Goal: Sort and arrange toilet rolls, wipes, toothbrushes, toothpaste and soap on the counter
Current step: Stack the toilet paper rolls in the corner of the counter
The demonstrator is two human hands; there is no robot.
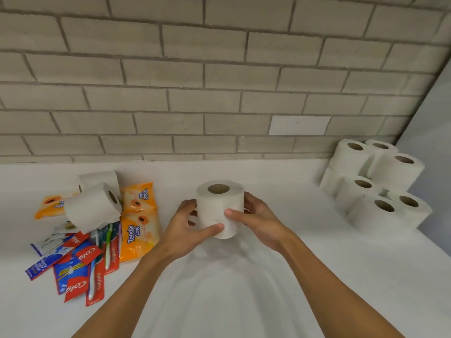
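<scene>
A white toilet roll (pixel 217 203) stands upright in the middle of the white counter (pixel 305 276), held between both hands. My left hand (pixel 188 228) grips its left side with the thumb across the front. My right hand (pixel 258 220) grips its right side, thumb on the front. Several toilet rolls (pixel 375 186) are stacked upright at the back right corner. At the left, two more toilet rolls (pixel 94 207) lie on their sides over a pile. Orange wipes packs (pixel 138 215) lie beside them. Red and blue toothpaste boxes (pixel 78 269) and packaged toothbrushes (pixel 107 250) are heaped in front.
A grey brick-tiled wall (pixel 195 81) runs behind the counter. A pale side wall (pixel 434 142) closes the right end next to the stacked rolls.
</scene>
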